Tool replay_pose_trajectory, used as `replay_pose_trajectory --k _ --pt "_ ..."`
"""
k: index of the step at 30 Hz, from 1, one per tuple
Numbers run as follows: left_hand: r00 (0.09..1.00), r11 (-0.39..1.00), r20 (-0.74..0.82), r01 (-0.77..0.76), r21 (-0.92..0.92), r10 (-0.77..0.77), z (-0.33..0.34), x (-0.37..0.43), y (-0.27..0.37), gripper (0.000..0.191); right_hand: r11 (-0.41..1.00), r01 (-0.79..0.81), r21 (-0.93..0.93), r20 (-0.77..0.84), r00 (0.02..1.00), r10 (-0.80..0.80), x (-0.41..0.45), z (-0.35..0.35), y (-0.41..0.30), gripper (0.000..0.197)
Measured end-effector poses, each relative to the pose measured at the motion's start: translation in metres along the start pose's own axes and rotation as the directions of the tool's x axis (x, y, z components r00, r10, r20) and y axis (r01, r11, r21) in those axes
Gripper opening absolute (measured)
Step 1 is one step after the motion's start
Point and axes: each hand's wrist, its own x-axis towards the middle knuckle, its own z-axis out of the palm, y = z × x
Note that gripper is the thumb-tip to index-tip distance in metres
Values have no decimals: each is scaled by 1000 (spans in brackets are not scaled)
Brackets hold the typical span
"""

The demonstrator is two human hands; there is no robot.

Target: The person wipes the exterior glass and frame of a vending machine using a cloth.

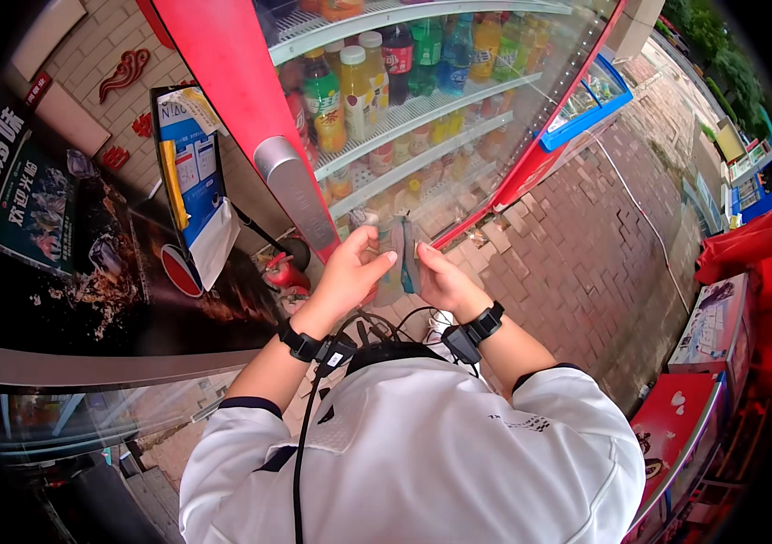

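Note:
Between my hands, in front of my waist, is a see-through plastic pouch with a teal strip down its right part. My left hand grips the pouch's left side, thumb on top and fingers curled beneath. On the right edge, my right hand pinches it between thumb and fingers. What the pouch holds, if anything, is too unclear to tell. Black straps with small devices and cables circle both wrists. Just beyond the hands stands a red-framed drinks cooler with a glass front and a silver handle; bottled drinks line its shelves.
A blue-rimmed chest freezer stands beyond the cooler at the right. Left of the cooler are a blue display board and a red fire extinguisher. More red chest freezers are at the lower right. A pale hose or cable crosses the brick paving.

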Motion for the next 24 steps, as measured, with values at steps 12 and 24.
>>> replay_pose_trajectory --k 12,24 --pt "997 994 -45 -72 -84 68 -16 -17 11 20 977 -26 211 91 996 7 12 1 11 47" --pt "982 998 -186 -5 57 15 -44 -33 -17 28 951 -211 224 277 950 146 17 -17 36 49"
